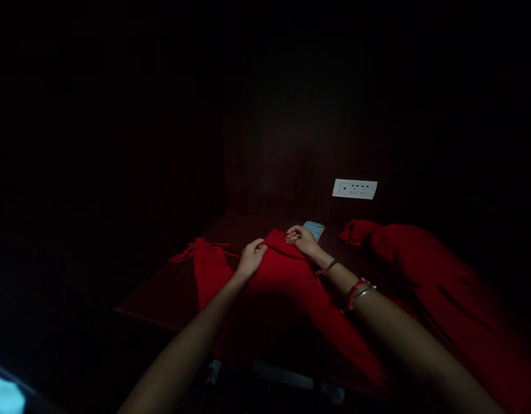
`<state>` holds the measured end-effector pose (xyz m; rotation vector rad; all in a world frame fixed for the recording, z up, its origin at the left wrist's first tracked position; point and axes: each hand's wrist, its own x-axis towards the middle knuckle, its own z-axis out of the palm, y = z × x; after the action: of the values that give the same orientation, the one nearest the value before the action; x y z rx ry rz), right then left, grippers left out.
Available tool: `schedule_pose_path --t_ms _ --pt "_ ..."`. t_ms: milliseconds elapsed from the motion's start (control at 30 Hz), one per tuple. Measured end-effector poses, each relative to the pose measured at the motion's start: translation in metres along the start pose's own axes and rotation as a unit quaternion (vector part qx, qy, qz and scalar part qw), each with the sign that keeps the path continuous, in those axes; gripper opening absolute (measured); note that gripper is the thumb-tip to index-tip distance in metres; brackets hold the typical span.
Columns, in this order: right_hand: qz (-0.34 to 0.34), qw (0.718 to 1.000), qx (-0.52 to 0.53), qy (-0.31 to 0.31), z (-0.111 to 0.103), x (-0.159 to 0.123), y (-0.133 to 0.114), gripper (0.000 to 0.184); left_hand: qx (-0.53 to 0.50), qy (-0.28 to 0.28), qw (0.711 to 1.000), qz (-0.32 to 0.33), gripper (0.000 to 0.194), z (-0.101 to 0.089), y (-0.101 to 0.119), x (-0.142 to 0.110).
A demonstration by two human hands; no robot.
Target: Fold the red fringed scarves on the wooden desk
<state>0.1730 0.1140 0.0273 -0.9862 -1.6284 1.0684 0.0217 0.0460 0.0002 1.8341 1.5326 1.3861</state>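
Note:
A red scarf with a fringe of tassels at its left end lies across the dark wooden table and hangs toward me. My left hand pinches the scarf's upper edge, thumb and fingers closed on the cloth. Just to its right, my right hand has its fingers bent over the same edge, where a fold of cloth is raised between the two hands. Bracelets circle my right wrist. Shadow hides the lower part of the scarf.
Behind my right hand lies a phone with its screen lit. A second heap of red cloth spreads along the right. A white socket panel is set in the back wall. The table's left edge shows faintly; surroundings are very dark.

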Motion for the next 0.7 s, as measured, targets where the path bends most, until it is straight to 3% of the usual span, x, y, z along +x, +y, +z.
schedule_pose_path --t_ms 100,200,367,500,533,633,700 --pt "-0.056 0.99 -0.083 -0.1 -0.003 0.003 0.006 0.017 -0.083 0.023 0.996 0.012 0.023 -0.002 -0.006 0.005" --pt "-0.127 0.955 -0.189 -0.188 -0.005 0.006 0.009 0.022 -0.106 0.028 0.993 0.034 0.022 -0.005 -0.009 0.005" --pt "-0.223 0.91 -0.331 -0.11 -0.005 0.007 0.013 0.014 -0.038 0.052 0.997 0.033 0.023 -0.013 -0.012 0.0" --pt "-0.247 0.898 -0.351 -0.095 -0.008 0.004 0.01 0.012 0.116 0.135 0.983 0.051 0.027 -0.021 0.015 0.007" --pt "-0.249 0.893 -0.357 -0.111 -0.009 0.004 0.009 0.015 0.161 0.114 0.979 0.051 0.026 -0.022 0.025 0.011" --pt "-0.231 0.871 -0.38 -0.209 -0.013 0.003 0.005 0.025 0.288 -0.047 0.956 -0.017 0.029 -0.023 0.045 0.022" --pt "-0.186 0.861 -0.392 -0.266 -0.015 0.003 0.002 0.032 0.324 -0.09 0.94 -0.062 0.039 -0.022 0.047 0.025"
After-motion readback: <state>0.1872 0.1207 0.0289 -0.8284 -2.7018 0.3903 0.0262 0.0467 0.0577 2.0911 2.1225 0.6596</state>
